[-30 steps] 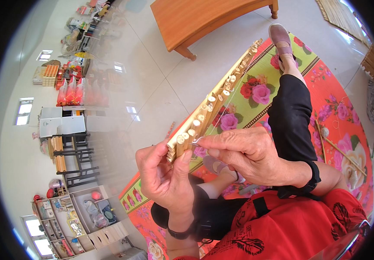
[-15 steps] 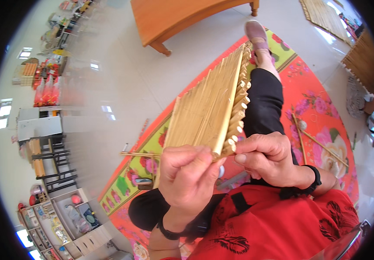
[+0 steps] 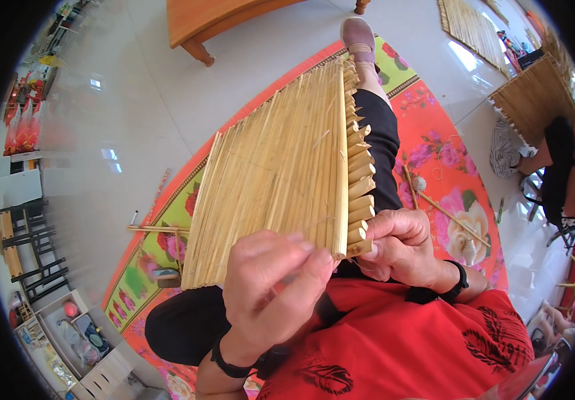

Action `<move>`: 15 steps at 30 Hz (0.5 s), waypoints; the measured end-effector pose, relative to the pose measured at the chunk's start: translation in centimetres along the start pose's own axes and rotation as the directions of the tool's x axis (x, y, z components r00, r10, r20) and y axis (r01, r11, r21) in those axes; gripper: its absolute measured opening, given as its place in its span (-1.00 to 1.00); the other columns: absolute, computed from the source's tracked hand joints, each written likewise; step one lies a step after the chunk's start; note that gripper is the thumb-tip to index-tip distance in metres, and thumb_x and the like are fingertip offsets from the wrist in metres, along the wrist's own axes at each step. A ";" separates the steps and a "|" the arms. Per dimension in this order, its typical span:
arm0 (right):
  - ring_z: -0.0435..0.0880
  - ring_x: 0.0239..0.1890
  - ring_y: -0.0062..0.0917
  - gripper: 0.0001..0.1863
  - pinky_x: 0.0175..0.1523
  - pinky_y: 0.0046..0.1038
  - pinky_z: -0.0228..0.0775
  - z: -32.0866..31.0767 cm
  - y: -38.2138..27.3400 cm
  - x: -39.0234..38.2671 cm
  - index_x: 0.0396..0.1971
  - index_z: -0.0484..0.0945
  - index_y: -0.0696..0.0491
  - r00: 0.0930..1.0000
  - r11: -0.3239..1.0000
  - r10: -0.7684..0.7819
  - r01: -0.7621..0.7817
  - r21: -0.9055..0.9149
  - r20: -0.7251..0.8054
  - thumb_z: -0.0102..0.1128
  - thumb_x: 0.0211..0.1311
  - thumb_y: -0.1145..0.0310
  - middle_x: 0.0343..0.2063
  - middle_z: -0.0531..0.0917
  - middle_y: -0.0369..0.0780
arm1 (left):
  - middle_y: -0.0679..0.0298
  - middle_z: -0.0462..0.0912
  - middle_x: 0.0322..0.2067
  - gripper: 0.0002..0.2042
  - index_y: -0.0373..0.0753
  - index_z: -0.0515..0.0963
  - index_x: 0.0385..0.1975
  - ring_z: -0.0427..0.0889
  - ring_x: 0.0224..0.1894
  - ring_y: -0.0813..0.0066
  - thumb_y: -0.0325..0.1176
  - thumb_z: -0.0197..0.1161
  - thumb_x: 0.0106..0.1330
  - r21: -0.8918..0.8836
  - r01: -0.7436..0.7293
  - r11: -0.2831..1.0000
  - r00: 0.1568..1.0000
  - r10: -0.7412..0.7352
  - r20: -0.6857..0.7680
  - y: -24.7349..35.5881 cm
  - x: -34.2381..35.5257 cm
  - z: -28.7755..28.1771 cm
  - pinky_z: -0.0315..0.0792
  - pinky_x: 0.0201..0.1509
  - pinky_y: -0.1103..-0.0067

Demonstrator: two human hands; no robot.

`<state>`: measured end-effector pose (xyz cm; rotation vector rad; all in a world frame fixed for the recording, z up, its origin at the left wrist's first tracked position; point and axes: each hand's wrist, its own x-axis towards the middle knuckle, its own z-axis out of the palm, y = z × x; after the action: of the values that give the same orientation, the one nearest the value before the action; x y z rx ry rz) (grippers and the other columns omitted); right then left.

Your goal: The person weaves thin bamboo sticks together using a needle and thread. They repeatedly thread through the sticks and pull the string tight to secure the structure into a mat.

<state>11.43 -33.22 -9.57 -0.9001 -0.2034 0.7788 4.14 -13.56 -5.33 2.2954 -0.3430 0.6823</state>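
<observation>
A stiff mat of pale reed stalks (image 3: 261,160) lies slanted over my lap, its right edge a row of short cut stalk ends (image 3: 361,183) beside a long edge stalk. My right hand (image 3: 401,247) pinches the nearest short stalk end at the near right corner between thumb and forefinger. At the mat's near edge, my left hand (image 3: 271,283) is curled, slightly blurred, its thumb and finger together by the end of the edge stalk. What those fingers hold is too small to make out. Thin loose fibres show on the mat's surface.
Under me spreads a red floral floor mat (image 3: 427,107). A ball of string (image 3: 418,183) and thin sticks (image 3: 457,220) lie at right, near more reed mats (image 3: 534,100). A person (image 3: 561,173) sits far right. An orange wooden table (image 3: 227,23) stands ahead.
The reed mat has tipped flatter, showing more of its top face. My left hand has moved slightly left and down along its near edge. My right hand keeps its pinch at the corner.
</observation>
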 end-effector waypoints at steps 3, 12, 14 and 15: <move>0.41 -0.72 -0.80 -0.87 -0.60 -0.65 0.22 0.2 -0.1 0.2 -0.26 0.67 0.22 0.998 0.996 -0.058 0.057 -0.064 -0.008 0.15 0.32 0.66 -0.67 0.58 -0.33 | 0.23 0.59 -0.18 -0.66 -0.29 0.69 -0.23 0.61 -0.24 0.28 -0.64 0.49 -0.08 -0.024 -0.036 0.999 0.994 0.033 -0.108 -0.3 0.0 0.4 0.51 -0.34 0.47; 0.47 -0.71 -0.76 -0.93 -0.61 -0.63 0.29 0.4 -0.1 0.8 -0.28 0.64 0.25 0.991 0.985 -0.132 0.132 -0.112 0.012 0.19 0.32 0.66 -0.61 0.62 -0.27 | 0.28 0.63 -0.19 -0.71 -0.27 0.71 -0.28 0.64 -0.22 0.29 -0.62 0.49 -0.07 -0.066 -0.021 0.998 0.994 0.014 -0.106 -0.5 0.0 0.3 0.52 -0.32 0.48; 0.48 -0.70 -0.75 -0.94 -0.61 -0.63 0.30 0.4 0.1 0.8 -0.29 0.63 0.26 0.988 0.982 -0.152 0.152 -0.111 0.004 0.18 0.34 0.65 -0.60 0.62 -0.27 | 0.30 0.63 -0.19 -0.72 -0.26 0.71 -0.29 0.64 -0.21 0.31 -0.61 0.49 -0.06 -0.065 -0.019 0.998 0.995 0.013 -0.094 -0.5 -0.1 0.3 0.52 -0.30 0.48; 0.49 -0.70 -0.75 -0.95 -0.61 -0.62 0.30 0.4 0.2 0.8 -0.29 0.62 0.26 0.987 0.981 -0.163 0.162 -0.109 0.001 0.18 0.34 0.65 -0.59 0.61 -0.26 | 0.30 0.63 -0.19 -0.73 -0.25 0.71 -0.29 0.64 -0.21 0.32 -0.60 0.49 -0.05 -0.063 -0.019 0.998 0.996 0.013 -0.088 -0.5 -0.1 0.3 0.52 -0.29 0.47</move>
<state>11.73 -32.41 -9.57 -0.9766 -0.3105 0.6168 4.38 -13.36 -5.86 2.1970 -0.3380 0.7662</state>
